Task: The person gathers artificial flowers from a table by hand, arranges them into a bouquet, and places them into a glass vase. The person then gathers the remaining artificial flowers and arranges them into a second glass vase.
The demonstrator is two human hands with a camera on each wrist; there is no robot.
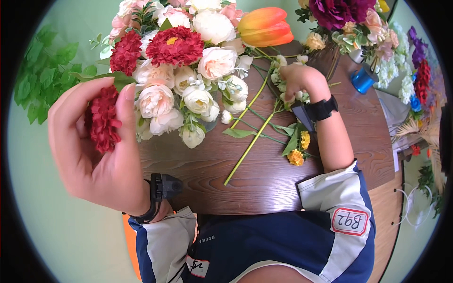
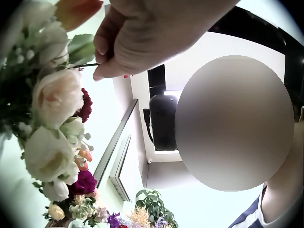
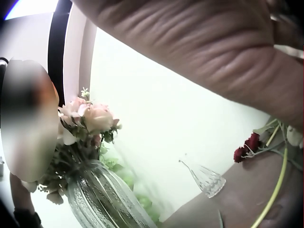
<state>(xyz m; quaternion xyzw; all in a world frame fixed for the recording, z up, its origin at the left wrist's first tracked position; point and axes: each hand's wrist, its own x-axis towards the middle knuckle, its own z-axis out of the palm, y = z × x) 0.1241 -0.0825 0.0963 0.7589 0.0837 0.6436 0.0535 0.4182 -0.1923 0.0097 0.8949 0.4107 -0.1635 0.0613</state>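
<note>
On the left in the head view, my left hand (image 1: 89,137) holds a red flower (image 1: 104,120), its head in the curve of the palm. Thumb and fingers pinch its thin dark stem (image 2: 87,65) beside the big bouquet of white and pink flowers (image 1: 184,89). The bouquet stands in a ribbed glass vase (image 3: 107,199) with two more red flowers (image 1: 174,45) facing up. My right hand (image 1: 302,80) bends down over small white flowers (image 1: 280,61) and green stems on the table; I cannot tell whether its curled fingers grip any of them.
An orange tulip (image 1: 265,27) lies beyond the bouquet. Yellow flowers (image 1: 296,157) and a loose green stem (image 1: 250,146) lie on the dark wooden table (image 1: 198,165). A blue cup-like object (image 1: 363,81) and a second bouquet with a purple flower (image 1: 336,13) are at the far right.
</note>
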